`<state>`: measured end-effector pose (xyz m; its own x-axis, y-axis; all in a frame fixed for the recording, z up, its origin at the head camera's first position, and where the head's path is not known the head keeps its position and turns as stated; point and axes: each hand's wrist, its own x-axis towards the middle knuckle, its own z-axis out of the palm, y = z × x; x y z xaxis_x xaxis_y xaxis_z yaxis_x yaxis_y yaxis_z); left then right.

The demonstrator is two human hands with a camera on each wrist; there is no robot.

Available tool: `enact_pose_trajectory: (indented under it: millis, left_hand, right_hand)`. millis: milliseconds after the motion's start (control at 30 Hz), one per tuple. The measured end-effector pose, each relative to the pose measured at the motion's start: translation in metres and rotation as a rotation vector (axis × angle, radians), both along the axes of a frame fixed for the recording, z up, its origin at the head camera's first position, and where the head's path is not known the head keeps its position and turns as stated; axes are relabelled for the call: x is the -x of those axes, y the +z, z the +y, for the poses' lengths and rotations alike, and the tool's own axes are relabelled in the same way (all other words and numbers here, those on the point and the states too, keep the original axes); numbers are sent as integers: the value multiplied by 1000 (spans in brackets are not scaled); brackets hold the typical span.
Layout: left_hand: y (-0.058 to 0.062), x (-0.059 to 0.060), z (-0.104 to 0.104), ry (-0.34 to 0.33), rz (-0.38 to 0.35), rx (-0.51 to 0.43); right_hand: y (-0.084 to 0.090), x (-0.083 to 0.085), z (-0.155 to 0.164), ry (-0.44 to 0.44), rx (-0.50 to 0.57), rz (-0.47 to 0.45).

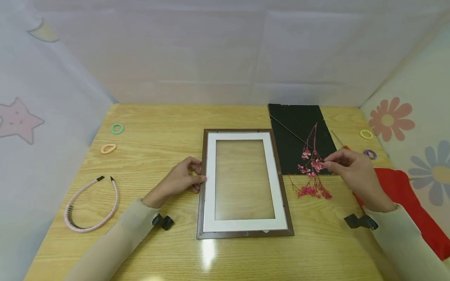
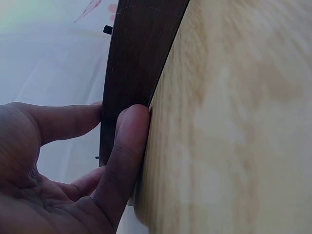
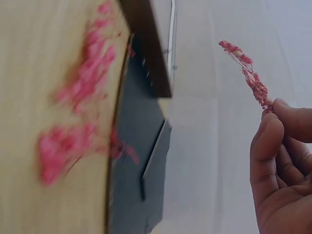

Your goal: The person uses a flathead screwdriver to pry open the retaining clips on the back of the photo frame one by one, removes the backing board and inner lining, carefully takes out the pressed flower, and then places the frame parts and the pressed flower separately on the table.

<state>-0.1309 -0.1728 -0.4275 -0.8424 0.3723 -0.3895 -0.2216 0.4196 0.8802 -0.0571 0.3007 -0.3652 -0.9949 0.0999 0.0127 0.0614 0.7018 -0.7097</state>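
Right hand [image 1: 355, 173] pinches a pink sprig [image 3: 246, 73] just off the desk [image 1: 158, 128], the frame [image 1: 244, 183] lying lengthwise just to its left, where the left hand [image 1: 181, 179] grips the frame's left edge.

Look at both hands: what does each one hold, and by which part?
The right hand pinches a small pink flower sprig by its lower stem end. The left hand grips the brown picture frame at its left edge.
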Motion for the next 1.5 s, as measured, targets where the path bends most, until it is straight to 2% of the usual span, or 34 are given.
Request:
enact_pose_trajectory:
  millis: [233, 333, 567, 700, 867, 1033, 1300, 1400, 1500]
  left_hand:
    - [-2, 1, 0, -6, 9, 7]
    - [-1, 0, -1, -1, 4, 5]
    - [1, -2, 2, 2, 9, 1]
    - [2, -1, 3, 0, 18, 1]
    - [1, -5, 3, 10, 45, 47]
    - [3, -16, 2, 4, 99, 91]
    - [8, -49, -6, 45, 109, 37]
    - [9, -63, -7, 67, 109, 34]
    - [11, -76, -7, 114, 100, 27]
  right_hand:
    - [-18, -24, 40, -132, -44, -112]
    - [-25, -29, 52, -132, -17, -132]
    - [-41, -32, 72, -112, 10, -253]
    - [-45, -32, 76, -101, -56, -268]
    - [-51, -31, 74, -63, -225, -262]
    - [-52, -29, 69, -34, -360, -228]
    - [-45, -29, 59, 11, -409, -194]
    - [-38, -29, 48, 9, -438, -94]
    - [-27, -32, 25, 45, -441, 95]
